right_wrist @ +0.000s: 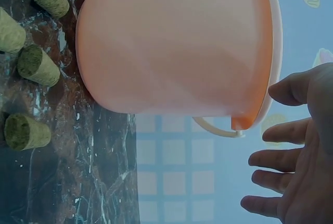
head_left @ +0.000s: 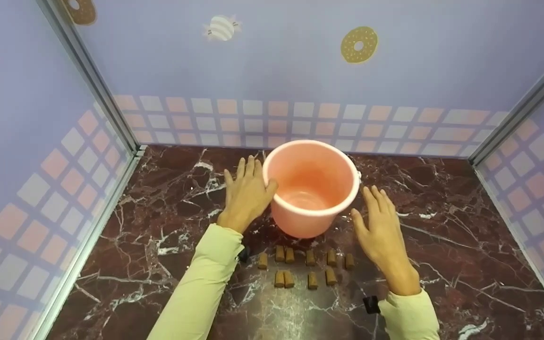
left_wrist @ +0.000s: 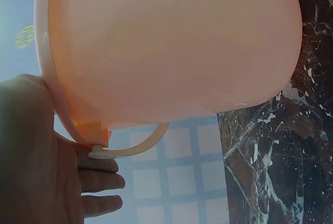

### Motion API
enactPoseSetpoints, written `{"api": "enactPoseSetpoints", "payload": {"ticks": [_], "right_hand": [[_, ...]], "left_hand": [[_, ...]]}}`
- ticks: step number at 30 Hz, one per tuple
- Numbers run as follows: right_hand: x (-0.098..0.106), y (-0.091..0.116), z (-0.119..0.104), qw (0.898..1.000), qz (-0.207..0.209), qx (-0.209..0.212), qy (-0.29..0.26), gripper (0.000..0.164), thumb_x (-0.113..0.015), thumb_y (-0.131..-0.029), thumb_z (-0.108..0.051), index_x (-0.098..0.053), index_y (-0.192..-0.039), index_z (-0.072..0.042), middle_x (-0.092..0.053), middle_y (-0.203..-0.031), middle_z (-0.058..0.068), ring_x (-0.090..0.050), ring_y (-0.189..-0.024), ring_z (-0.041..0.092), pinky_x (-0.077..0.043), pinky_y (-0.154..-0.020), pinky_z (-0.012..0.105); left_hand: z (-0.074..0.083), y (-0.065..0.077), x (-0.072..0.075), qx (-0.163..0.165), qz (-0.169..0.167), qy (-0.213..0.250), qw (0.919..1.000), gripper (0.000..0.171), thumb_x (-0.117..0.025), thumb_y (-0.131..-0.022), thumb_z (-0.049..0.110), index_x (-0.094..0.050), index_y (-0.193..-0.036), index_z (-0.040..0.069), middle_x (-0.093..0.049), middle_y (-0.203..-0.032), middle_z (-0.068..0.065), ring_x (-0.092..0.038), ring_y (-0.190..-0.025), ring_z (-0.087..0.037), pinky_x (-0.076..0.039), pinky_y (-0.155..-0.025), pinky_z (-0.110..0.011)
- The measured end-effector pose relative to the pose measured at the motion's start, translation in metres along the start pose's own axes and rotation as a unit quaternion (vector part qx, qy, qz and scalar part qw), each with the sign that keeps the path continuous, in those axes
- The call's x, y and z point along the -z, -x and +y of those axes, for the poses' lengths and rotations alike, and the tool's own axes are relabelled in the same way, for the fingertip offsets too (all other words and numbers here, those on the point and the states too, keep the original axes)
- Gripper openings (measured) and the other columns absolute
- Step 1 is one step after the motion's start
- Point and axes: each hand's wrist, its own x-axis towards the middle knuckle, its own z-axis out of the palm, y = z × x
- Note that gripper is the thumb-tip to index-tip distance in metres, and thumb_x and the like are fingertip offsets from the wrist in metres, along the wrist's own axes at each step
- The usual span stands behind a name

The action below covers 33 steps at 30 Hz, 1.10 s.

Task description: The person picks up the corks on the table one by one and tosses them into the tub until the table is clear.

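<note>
A pink plastic bucket (head_left: 302, 225) stands upright on the dark marbled table, its inside bare in the head view. My left hand (head_left: 248, 191) is at the bucket's left side, thumb at the rim and the other fingers extended. In the left wrist view, the white handle (left_wrist: 140, 150) hangs down behind the bucket wall. On the right, my right hand (head_left: 380, 226) stays apart from the bucket, its fingers spread and holding nothing. Several short brown cork-like stoppers (head_left: 312, 279) stand in two loose rows in front of the bucket.
The marbled tabletop (head_left: 461, 245) extends to both sides. A patterned back wall (head_left: 291, 61) rises close behind the bucket, and side walls enclose the left and right. Small black pieces (head_left: 371, 304) show beside the sleeves.
</note>
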Motion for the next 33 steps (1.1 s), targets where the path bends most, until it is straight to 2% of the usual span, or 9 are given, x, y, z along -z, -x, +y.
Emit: {"api": "enactPoseSetpoints", "payload": {"ticks": [9, 18, 26, 33], "right_hand": [[-0.007, 0.003, 0.005, 1.000, -0.016, -0.008, 0.011, 0.062, -0.065, -0.105, -0.017, -0.042, -0.155, 0.011, -0.035, -0.163, 0.033, -0.030, -0.151, 0.052, -0.017, -0.127, 0.064], [-0.016, 0.009, 0.013, 1.000, -0.003, 0.004, 0.007, 0.062, -0.070, -0.102, -0.015, -0.045, -0.152, 0.012, -0.040, -0.159, 0.035, -0.038, -0.144, 0.055, -0.028, -0.121, 0.068], [-0.020, 0.016, 0.019, 1.000, 0.005, 0.006, 0.003, 0.061, -0.070, -0.101, -0.012, -0.046, -0.150, 0.014, -0.043, -0.156, 0.036, -0.039, -0.143, 0.055, -0.030, -0.120, 0.068], [-0.021, 0.018, 0.021, 1.000, 0.015, 0.012, 0.003, 0.061, -0.072, -0.099, -0.011, -0.048, -0.148, 0.014, -0.045, -0.154, 0.036, -0.042, -0.140, 0.056, -0.034, -0.116, 0.070]], "left_hand": [[-0.004, -0.004, 0.000, 0.002, -0.003, -0.019, 0.9998, 0.075, -0.030, -0.110, 0.049, -0.026, -0.165, -0.002, -0.015, -0.172, -0.020, -0.010, -0.161, -0.039, 0.002, -0.124, -0.069], [-0.001, -0.002, 0.000, 0.007, -0.007, -0.026, 0.9996, 0.073, -0.033, -0.111, 0.048, -0.026, -0.165, -0.001, -0.016, -0.173, -0.020, -0.011, -0.160, -0.040, 0.003, -0.123, -0.070], [0.002, -0.001, 0.001, 0.006, -0.009, -0.038, 0.9992, 0.074, -0.030, -0.111, 0.050, -0.025, -0.165, -0.001, -0.016, -0.173, -0.020, -0.012, -0.160, -0.040, 0.002, -0.124, -0.070], [0.002, -0.001, 0.001, 0.004, -0.003, -0.035, 0.9994, 0.072, -0.033, -0.111, 0.047, -0.028, -0.165, -0.001, -0.017, -0.173, -0.020, -0.013, -0.160, -0.040, 0.001, -0.124, -0.070]]}}
